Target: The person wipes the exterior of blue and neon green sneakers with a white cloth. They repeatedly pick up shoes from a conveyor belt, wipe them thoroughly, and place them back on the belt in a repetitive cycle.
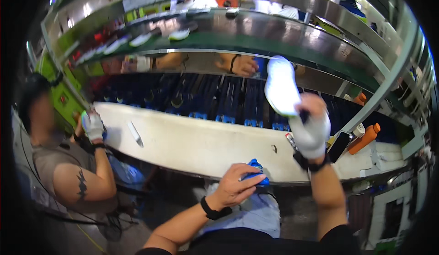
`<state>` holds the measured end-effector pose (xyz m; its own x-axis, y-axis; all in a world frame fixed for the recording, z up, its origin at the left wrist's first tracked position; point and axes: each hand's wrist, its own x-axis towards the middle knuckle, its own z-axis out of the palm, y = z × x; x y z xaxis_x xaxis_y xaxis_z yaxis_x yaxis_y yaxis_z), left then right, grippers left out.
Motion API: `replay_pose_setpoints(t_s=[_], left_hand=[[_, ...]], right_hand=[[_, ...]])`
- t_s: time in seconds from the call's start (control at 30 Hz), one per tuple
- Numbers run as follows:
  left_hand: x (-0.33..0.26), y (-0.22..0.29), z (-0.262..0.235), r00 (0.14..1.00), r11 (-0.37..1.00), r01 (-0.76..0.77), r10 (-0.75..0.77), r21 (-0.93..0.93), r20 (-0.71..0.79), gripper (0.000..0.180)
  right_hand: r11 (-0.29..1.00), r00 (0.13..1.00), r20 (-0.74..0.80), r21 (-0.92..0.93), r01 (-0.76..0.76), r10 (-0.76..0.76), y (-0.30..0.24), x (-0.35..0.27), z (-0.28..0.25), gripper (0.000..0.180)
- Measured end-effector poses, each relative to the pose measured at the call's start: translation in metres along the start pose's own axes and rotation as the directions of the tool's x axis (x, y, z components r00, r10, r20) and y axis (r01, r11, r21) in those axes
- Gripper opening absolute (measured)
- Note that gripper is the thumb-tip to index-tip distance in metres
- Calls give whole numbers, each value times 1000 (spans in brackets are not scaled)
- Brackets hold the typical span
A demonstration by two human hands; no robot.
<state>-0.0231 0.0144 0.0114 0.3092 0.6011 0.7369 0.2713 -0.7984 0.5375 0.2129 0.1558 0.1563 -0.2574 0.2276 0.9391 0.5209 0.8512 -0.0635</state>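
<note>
My left hand, bare with a black wristband, is closed round a blue shoe-like piece at the near edge of the white bench. The fingers cover much of that piece, so its exact kind is hidden. Raised over the bench to the right, my right hand wears a white glove with bare fingertips. It pinches the lower end of a white shoe sole, which stands roughly upright and is slightly blurred.
Dark blue pieces with bright blue ends line the back of the white bench. A white tube-like item lies left. Orange bottles and a phone are right. Soles rest on the green conveyor. A co-worker works at left.
</note>
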Motion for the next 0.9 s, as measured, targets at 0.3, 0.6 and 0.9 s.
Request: replay_pose_setpoints(t_s=[0.3, 0.6, 0.9], left_hand=[[8, 10, -23, 994, 985, 108, -104, 136, -33, 46], [-10, 23, -8, 910, 877, 360, -405, -319, -85, 23], [4, 32, -9, 955, 952, 297, -297, -75, 0, 32]], right_hand=[[492, 559, 54, 409, -768, 827, -75, -188, -38, 26], [376, 660, 342, 609, -698, 669, -149, -181, -17, 34], [532, 735, 271, 543, -650, 622, -139, -190, -10, 34]])
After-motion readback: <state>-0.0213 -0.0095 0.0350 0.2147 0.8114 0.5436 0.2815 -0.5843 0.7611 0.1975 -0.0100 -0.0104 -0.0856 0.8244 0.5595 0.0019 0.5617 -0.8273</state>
